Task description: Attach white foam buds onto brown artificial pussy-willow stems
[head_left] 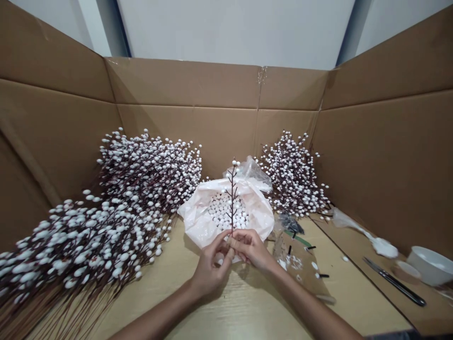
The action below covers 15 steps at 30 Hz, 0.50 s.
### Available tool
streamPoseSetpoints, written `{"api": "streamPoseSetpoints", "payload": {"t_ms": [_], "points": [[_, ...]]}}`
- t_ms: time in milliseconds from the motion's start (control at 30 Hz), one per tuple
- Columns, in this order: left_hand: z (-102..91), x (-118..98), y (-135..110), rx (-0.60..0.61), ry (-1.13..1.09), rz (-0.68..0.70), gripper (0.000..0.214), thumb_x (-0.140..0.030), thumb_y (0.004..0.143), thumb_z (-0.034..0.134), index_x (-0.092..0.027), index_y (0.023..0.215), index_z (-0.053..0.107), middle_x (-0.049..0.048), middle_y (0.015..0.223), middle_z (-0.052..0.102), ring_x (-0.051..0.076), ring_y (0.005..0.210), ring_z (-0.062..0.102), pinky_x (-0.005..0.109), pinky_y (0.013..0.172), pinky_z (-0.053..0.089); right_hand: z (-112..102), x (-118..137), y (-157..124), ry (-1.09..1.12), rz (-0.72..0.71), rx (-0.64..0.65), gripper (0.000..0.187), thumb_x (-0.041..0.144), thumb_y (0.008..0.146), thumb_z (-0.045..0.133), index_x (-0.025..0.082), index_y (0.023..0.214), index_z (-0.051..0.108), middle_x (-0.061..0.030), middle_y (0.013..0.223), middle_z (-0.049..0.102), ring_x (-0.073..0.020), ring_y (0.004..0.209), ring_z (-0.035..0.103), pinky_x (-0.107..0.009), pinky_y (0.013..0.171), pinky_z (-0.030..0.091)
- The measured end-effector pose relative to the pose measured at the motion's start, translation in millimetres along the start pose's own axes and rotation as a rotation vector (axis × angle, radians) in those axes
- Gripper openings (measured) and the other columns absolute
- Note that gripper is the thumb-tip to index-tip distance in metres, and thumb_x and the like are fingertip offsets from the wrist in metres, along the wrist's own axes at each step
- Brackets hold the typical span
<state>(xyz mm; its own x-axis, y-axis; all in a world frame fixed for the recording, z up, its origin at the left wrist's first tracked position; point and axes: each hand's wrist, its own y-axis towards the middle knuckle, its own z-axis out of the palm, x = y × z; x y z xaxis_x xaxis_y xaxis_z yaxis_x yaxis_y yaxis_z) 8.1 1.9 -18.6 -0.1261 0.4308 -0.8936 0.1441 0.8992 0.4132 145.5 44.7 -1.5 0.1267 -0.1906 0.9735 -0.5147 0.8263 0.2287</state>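
Observation:
Both hands meet at the lower end of a dark brown artificial twig [232, 198], which stands upright with short bare side shoots and a few white berries near its tip. My left hand [214, 264] pinches the stem from the left. From the right, the fingers of my right hand [251, 248] are closed on it too, close against the left fingertips. Just behind the twig lies an open pale plastic bag [198, 203] holding many loose white berries [219, 212]. The lowest part of the stem is hidden by my fingers.
Bundles of finished white-berry stems lie at left [95, 236], back left [148, 174] and back right [293, 174]. On the right are a knife [396, 283], a white bowl [432, 264] and a littered cardboard piece [300, 264]. Cardboard walls [212, 85] enclose the table.

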Motion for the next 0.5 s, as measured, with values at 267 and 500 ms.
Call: {"api": "streamPoseSetpoints", "payload": {"t_ms": [267,500], "points": [[-1.1,3.7,0.4,-0.046,0.048,0.007,0.045,-0.032,0.079,0.057,-0.017,0.120,0.054,0.0043,0.074,0.062,0.017,0.063,0.056,0.029,0.059,0.048,2.7,4.8,-3.3,-0.048,-0.011,0.025,0.041,0.054,0.071,0.064,0.016,0.060,0.056,0.0047,0.048,0.045,-0.0048,0.038,0.031,-0.019,0.036,0.020],[-2.5,8.2,0.0,0.003,0.033,0.056,0.043,-0.028,0.083,0.053,-0.014,0.123,0.049,0.0079,0.091,0.064,0.018,0.079,0.060,0.027,0.070,0.049,3.7,5.1,-3.0,-0.052,-0.033,0.027,0.042,0.056,0.070,0.064,0.015,0.062,0.057,0.0046,0.050,0.046,-0.0047,0.040,0.033,-0.019,0.039,0.024]]}}
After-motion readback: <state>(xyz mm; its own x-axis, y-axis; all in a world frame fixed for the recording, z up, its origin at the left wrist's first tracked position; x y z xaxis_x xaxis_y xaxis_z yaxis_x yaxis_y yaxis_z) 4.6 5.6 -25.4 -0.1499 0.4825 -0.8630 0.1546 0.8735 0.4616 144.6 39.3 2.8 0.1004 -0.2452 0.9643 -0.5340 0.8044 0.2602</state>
